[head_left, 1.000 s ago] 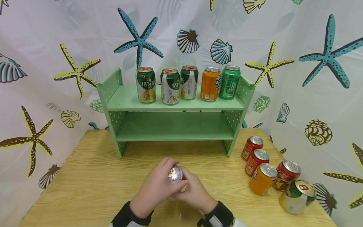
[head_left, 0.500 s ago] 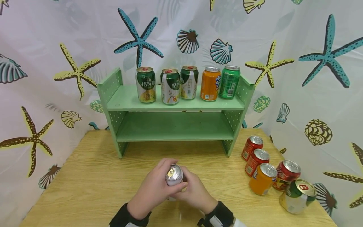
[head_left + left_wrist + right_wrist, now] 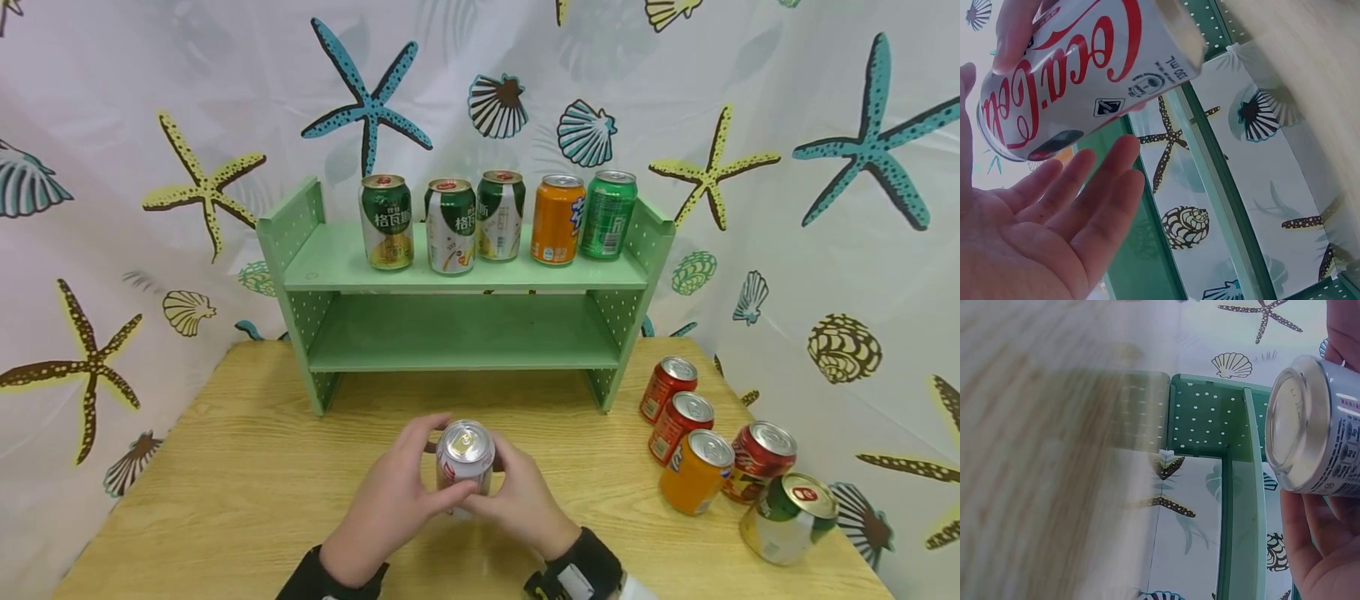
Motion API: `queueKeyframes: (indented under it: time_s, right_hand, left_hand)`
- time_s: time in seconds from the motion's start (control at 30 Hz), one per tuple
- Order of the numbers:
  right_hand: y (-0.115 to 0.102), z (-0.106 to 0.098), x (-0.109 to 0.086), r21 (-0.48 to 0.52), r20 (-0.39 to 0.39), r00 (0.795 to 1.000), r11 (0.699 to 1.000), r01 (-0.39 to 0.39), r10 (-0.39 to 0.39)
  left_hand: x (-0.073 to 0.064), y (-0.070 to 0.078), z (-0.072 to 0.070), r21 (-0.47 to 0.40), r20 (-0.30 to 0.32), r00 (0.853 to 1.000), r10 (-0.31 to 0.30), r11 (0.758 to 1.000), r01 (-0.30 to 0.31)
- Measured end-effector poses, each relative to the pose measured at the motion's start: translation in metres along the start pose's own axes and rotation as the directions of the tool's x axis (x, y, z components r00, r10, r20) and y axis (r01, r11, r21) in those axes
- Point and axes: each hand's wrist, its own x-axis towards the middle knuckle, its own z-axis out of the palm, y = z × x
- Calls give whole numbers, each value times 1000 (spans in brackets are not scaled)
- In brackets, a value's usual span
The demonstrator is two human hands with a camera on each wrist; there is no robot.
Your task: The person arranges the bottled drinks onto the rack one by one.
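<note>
A silver-white Coca-Cola can [image 3: 466, 450] is between the two hands at the front middle of the table, its pull-tab end up. My right hand [image 3: 522, 500] holds it from the right. Close along its left side is my left hand [image 3: 390, 492], thumb in front and fingers behind. In the left wrist view the left fingers [image 3: 1094, 212] reach out loosely beside the can [image 3: 1079, 75], whose red lettering faces that camera. The right wrist view has the bare metal base of the can [image 3: 1288, 428], with right-hand fingers [image 3: 1319, 531] against its side.
A green two-tier rack [image 3: 463, 333] stands behind the hands. Its top shelf bears several cans, among them an orange one [image 3: 557, 221] and a green one [image 3: 609, 217]. On the wooden table [image 3: 247, 467], at right, several more cans stand grouped, including an orange can [image 3: 693, 475].
The can has come up and more of it shows between the hands. My left hand has loosened around it and shifted slightly left. The other cans stay put.
</note>
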Motion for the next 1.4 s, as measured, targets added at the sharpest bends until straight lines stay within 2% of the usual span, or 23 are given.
queueKeyframes:
  time_s: [0.27,0.73,0.93,1.13,1.4]
  right_hand:
    - [-1,-2,1,-18,-26,999,1000,21,-22]
    - [-3,-4,2,-16,-38,998,999,-43,43]
    - [-8,-7,2,-12,-57,998,999,-31,30]
    - [-14,-9,3,-20,-55,998,1000,-24,22]
    - [-23,-13,9,-49,-82,996,999,18,-22]
  left_hand:
    - [-6,-2,-3,17,37,998,-57,998,57]
    - [-12,-12,5,47,23,999,-29,998,28]
    - [-13,-13,7,42,41,998,-49,998,48]
    - [-16,-16,10,76,45,998,-36,997,32]
    - [-17,-20,13,62,66,997,-35,998,31]
